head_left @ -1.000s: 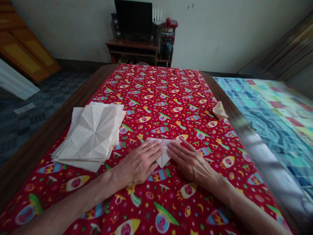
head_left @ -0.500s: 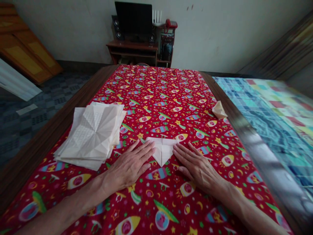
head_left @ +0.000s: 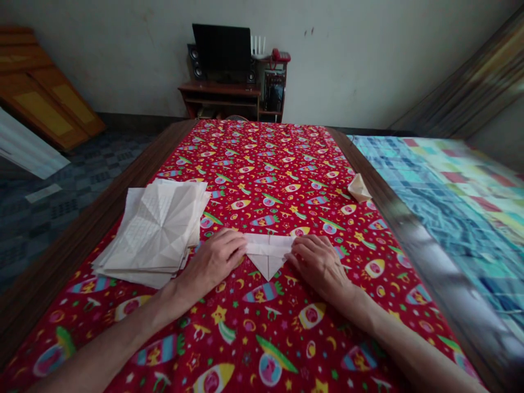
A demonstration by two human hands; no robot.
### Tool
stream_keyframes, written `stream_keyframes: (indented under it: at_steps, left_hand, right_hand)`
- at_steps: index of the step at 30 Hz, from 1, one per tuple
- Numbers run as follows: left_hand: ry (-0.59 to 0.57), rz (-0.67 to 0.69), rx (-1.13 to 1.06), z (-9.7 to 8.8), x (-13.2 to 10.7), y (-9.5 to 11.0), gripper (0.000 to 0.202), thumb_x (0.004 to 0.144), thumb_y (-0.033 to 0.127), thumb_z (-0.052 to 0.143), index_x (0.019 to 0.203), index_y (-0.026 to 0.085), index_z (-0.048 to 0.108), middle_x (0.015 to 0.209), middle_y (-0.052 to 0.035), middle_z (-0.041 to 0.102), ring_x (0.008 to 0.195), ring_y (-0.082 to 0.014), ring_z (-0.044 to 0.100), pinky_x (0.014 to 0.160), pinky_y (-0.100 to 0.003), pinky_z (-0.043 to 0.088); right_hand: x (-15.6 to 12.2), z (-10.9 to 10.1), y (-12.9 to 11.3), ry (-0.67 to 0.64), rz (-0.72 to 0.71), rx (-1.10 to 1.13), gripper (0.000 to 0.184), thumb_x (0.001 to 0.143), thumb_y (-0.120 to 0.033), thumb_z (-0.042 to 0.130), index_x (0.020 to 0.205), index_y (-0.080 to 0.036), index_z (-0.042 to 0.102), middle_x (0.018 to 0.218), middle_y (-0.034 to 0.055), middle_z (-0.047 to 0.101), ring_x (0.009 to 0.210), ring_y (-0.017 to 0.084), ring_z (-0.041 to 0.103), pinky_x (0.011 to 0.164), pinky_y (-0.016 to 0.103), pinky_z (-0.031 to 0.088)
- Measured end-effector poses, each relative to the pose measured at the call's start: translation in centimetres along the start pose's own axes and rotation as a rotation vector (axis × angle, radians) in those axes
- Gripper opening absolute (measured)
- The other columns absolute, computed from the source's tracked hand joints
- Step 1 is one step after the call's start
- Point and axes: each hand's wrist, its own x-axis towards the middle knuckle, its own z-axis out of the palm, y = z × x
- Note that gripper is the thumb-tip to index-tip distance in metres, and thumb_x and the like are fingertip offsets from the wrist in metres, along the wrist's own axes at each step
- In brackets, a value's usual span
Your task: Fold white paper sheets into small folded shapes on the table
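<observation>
A white paper folded into a downward-pointing triangle [head_left: 268,254] lies on the red patterned tablecloth [head_left: 270,169]. My left hand [head_left: 215,261] has its fingers curled onto the paper's upper left corner. My right hand [head_left: 319,262] pinches the upper right corner in the same way. A thin band along the paper's top edge looks folded over. Both forearms rest on the cloth.
A stack of creased white paper sheets [head_left: 158,229] lies left of my left hand. A small folded paper piece [head_left: 359,188] sits near the table's right edge. A blue patchwork bed cover [head_left: 450,202] lies to the right. A desk with a monitor [head_left: 223,46] stands against the far wall.
My hands slid apart off the triangle, then curled from flat palms into grips on its two upper corners. The view tilted down slightly.
</observation>
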Motion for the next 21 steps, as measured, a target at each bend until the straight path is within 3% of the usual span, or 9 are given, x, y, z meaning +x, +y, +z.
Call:
stream_keyframes:
  at_steps: [2, 4, 8, 14, 18, 21]
  left_hand:
    - [-0.054, -0.069, 0.031, 0.3, 1.2, -0.2, 0.035, 0.087, 0.029, 0.061, 0.117, 0.014, 0.055, 0.109, -0.0092, 0.059, 0.102, -0.0229, 0.056, 0.089, -0.037, 0.048]
    - [-0.107, -0.103, 0.058, 0.5, 2.1, -0.4, 0.044, 0.081, 0.035, 0.067, 0.117, 0.013, 0.053, 0.108, -0.0099, 0.056, 0.102, -0.0252, 0.053, 0.089, -0.040, 0.047]
    - [-0.199, -0.144, 0.048, 0.6, 3.0, -0.9, 0.035, 0.079, 0.036, 0.068, 0.103, 0.015, 0.054, 0.098, -0.0065, 0.056, 0.094, -0.0236, 0.053, 0.082, -0.036, 0.046]
    - [-0.363, -0.212, 0.008, 0.2, 4.1, -1.2, 0.027, 0.077, 0.038, 0.070, 0.089, 0.018, 0.055, 0.078, 0.0015, 0.053, 0.075, -0.0172, 0.052, 0.070, -0.028, 0.042]
    - [-0.326, -0.158, 0.012, 0.2, 4.4, -1.1, 0.031, 0.072, 0.043, 0.073, 0.070, 0.017, 0.055, 0.082, -0.0010, 0.052, 0.080, -0.0179, 0.051, 0.071, -0.028, 0.041]
    - [-0.313, -0.198, -0.058, 0.0, 4.5, -0.6, 0.026, 0.069, 0.035, 0.075, 0.067, 0.017, 0.056, 0.081, 0.0002, 0.054, 0.078, -0.0157, 0.052, 0.069, -0.025, 0.040]
  right_hand:
    - [0.5, 0.2, 0.3, -0.019, 0.077, 0.019, 0.016, 0.091, -0.034, 0.054, 0.089, -0.018, 0.059, 0.093, 0.0083, 0.063, 0.085, 0.021, 0.056, 0.076, 0.036, 0.046]
    - [0.5, 0.4, 0.6, -0.032, 0.126, 0.067, 0.023, 0.089, -0.037, 0.056, 0.102, -0.017, 0.056, 0.100, 0.0098, 0.058, 0.090, 0.022, 0.053, 0.080, 0.037, 0.046]
    - [0.2, 0.4, 1.1, -0.064, 0.131, 0.104, 0.035, 0.088, -0.040, 0.057, 0.114, -0.018, 0.049, 0.101, 0.0098, 0.052, 0.093, 0.023, 0.051, 0.083, 0.039, 0.047]
    - [1.0, -0.4, 0.7, -0.128, 0.146, 0.091, 0.035, 0.087, -0.043, 0.058, 0.108, -0.016, 0.049, 0.100, 0.0114, 0.051, 0.093, 0.025, 0.051, 0.083, 0.042, 0.047]
    - [1.2, -0.4, 0.8, -0.157, 0.149, 0.080, 0.031, 0.087, -0.044, 0.058, 0.100, -0.017, 0.050, 0.096, 0.0102, 0.051, 0.090, 0.025, 0.052, 0.079, 0.041, 0.048]
    - [1.1, -0.2, 1.1, -0.155, 0.144, 0.079, 0.031, 0.087, -0.046, 0.057, 0.101, -0.019, 0.050, 0.097, 0.0099, 0.052, 0.090, 0.025, 0.053, 0.080, 0.041, 0.048]
